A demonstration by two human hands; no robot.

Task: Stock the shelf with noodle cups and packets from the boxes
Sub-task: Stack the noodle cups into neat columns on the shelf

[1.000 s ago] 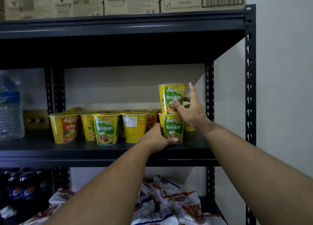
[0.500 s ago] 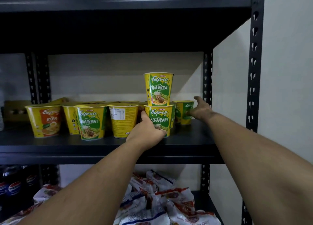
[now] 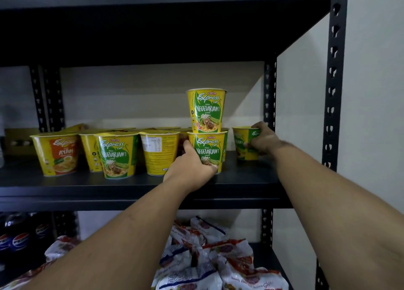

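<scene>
Right hand (image 3: 263, 140) has pulled a rear cup (image 3: 244, 144) forward, grip wrapped round it; left hand (image 3: 192, 169) grips the stack's bottom cup (image 3: 207, 149). Arranging step; next, stack it, centre frame.

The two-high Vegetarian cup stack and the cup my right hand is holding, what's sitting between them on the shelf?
Head view: only part of another cup behind the stack, then bare shelf up to the cup in the right hand.
</scene>
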